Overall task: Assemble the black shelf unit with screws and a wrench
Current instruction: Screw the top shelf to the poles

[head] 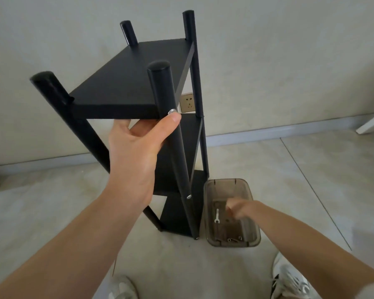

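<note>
The black shelf unit (pixel 125 83) stands upright on the floor with several boards between four round posts. My left hand (pixel 136 145) holds the underside of the top board, and its thumb presses on a silver screw head (pixel 171 111) in the near right post. Lower on that post sits another screw (pixel 188 197). My right hand (pixel 235 209), blurred, reaches into a clear brown plastic box (pixel 229 184) beside the shelf's foot. A small silver wrench (pixel 217 215) lies in the box just left of that hand, and a few screws (pixel 234 239) lie at its near end.
A wall socket (pixel 187 102) is on the wall behind the shelf, above a grey skirting board. My two white shoes (pixel 289 277) stand on the tiled floor at the bottom edge. A white furniture leg (pixel 371 124) juts in at the far right.
</note>
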